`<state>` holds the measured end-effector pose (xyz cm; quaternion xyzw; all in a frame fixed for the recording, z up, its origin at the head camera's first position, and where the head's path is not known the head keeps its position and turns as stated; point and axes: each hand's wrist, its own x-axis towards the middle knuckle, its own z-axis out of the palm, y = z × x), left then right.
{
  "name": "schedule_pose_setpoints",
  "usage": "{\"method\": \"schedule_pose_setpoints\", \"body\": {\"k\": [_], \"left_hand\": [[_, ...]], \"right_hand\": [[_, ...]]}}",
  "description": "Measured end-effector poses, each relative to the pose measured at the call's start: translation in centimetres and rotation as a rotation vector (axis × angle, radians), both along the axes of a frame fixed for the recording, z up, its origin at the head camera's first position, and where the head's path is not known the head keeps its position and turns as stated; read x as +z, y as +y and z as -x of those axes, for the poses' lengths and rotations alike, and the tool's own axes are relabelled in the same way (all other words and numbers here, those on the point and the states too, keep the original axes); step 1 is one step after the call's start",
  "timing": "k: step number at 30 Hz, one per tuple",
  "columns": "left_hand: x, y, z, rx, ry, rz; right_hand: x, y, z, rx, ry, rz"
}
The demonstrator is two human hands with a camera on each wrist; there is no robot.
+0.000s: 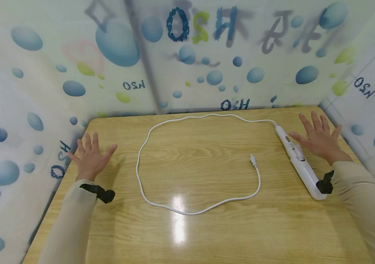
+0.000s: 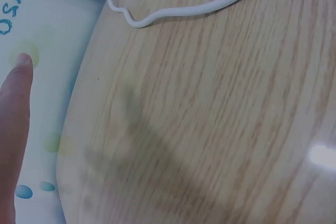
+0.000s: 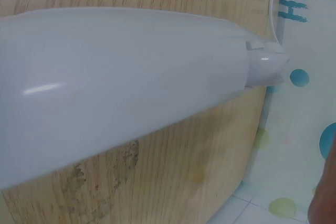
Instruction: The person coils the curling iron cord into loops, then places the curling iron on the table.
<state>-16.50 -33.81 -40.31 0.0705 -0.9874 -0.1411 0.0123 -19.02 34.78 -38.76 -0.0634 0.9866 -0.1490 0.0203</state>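
Observation:
A long white hair-styling iron (image 1: 306, 176) with a tapered handle lies slanted on the right side of the table; its exact kind is unclear. From its narrow far end a white cord (image 1: 137, 168) runs in a wide loop to a two-pin plug (image 1: 253, 160). My right hand (image 1: 322, 141) is spread beside the iron, thumb close to its upper part; whether they touch cannot be told. In the right wrist view the iron's smooth body (image 3: 126, 72) fills much of the picture. Fingers spread and holding nothing, my left hand (image 1: 91, 157) is at the left edge, apart from the cord.
The wood-grain table (image 1: 200, 161) is bounded by a patterned curtain (image 1: 187, 80) at the back and on both sides. A black strap (image 1: 98, 191) with a camera circles the left wrist, and another black mount (image 1: 326, 183) is on the right.

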Motion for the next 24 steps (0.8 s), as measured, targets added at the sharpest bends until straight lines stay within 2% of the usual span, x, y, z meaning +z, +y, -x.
{"method": "schedule_pose_setpoints", "body": {"k": [5,9,12,14,19,24], "left_hand": [[0.2,0.5,0.8,-0.029,0.01,0.003],[0.9,2.3,2.1,-0.073,0.075,-0.035],[1.6,4.9,3.8,-0.128,0.133,-0.096],[1.9,7.1,5.1,-0.167,0.147,-0.146],[2.5,13.0,8.4,-0.244,0.111,-0.283],[2.7,18.9,11.0,-0.331,0.076,-0.385]], "right_hand": [[0.1,0.1,0.2,-0.001,0.0,0.013],[0.4,0.1,0.2,0.005,-0.004,0.044],[0.8,0.2,-0.3,0.011,-0.036,0.101],[1.0,0.1,-0.9,0.0,-0.061,0.139],[1.2,-0.5,-3.1,-0.052,-0.091,0.182],[0.9,-0.9,-5.0,-0.09,-0.105,0.169]]}}
